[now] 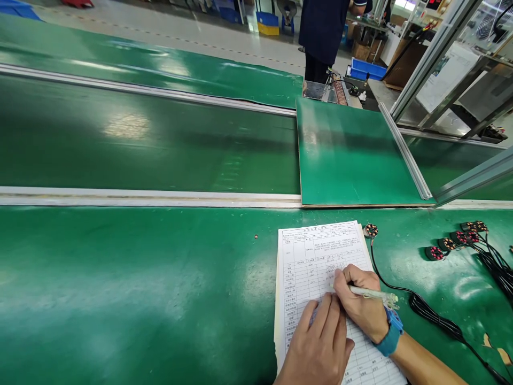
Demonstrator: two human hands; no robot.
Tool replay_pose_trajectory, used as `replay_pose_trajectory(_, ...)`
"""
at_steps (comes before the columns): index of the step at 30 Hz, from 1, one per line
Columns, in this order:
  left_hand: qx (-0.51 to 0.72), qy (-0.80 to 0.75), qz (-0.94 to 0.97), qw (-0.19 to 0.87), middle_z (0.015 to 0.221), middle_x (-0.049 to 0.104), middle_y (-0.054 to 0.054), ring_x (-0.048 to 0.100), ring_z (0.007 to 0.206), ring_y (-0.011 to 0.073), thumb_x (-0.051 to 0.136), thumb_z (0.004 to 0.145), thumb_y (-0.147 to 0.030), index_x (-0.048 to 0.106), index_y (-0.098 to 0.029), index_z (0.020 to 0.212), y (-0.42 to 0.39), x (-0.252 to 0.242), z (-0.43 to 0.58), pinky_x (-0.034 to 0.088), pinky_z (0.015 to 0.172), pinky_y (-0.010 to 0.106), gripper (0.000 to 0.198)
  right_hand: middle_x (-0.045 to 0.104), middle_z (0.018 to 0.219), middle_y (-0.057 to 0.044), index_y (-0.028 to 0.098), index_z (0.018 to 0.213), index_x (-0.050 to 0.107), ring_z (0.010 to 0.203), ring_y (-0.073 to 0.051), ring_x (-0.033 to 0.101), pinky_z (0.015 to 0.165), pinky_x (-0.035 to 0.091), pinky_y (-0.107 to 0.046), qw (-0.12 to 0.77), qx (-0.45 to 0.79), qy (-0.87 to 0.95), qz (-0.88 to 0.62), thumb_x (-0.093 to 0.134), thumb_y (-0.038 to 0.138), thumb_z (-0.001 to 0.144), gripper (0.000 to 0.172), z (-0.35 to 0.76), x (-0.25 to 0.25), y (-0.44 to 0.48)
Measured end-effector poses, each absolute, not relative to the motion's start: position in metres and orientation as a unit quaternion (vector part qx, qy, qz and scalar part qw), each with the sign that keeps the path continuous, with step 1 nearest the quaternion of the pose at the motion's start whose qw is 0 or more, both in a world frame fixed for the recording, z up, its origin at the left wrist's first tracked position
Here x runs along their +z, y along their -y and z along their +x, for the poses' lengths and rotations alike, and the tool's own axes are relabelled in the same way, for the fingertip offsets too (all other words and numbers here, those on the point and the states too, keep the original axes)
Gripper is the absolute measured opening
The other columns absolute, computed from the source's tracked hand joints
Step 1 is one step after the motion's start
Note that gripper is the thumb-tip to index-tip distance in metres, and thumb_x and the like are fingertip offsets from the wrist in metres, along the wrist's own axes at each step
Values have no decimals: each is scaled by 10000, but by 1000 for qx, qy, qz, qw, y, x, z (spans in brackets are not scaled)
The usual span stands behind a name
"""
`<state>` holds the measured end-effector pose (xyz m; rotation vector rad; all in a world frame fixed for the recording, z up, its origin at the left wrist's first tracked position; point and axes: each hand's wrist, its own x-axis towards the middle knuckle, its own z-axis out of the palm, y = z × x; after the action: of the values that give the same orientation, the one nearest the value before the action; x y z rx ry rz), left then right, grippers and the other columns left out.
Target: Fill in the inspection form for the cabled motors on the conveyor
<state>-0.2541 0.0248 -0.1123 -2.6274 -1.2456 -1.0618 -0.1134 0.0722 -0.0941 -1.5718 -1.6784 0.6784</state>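
A printed form (292,289) with a table and handwritten entries lies on the green bench, on top of other sheets. My right hand (360,307) is closed around a pale, translucent pen (374,293), its tip end hidden near the filled-in rows. Flat on the lower part of the page rests my left hand (318,345), fingers stretched out towards the right hand. Just beyond the paper's top right corner sits a small round connector (371,230) with a black cable (430,310) running to the right.
Several more round connectors (459,238) with bundled black cables lie at the right. Behind the bench runs a green conveyor belt (160,144), partly covered by a green board (356,160). A metal frame (436,59) rises at the right. A person (324,32) stands beyond the line.
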Motion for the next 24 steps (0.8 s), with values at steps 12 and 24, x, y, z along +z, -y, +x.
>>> replay_pose_trajectory(12,-344,403,-848,33,1110,726,159,616,1121,284,572,924,-312,703,-84,1053,-23,-115,-254,403,1015,428,292,253,541,75,219,619,283,484,-84,264,476,251,-252,363,246,651,-619,495,342,1015,466,-113,-91,-72)
replay_pose_trajectory(24,-341,403,-849,14,1136,737,152,608,1119,273,384,1026,-267,710,-67,1068,-27,-108,-255,391,983,417,385,291,514,76,211,583,329,461,-76,284,474,261,-242,397,237,646,-607,524,335,996,473,-111,-89,-78)
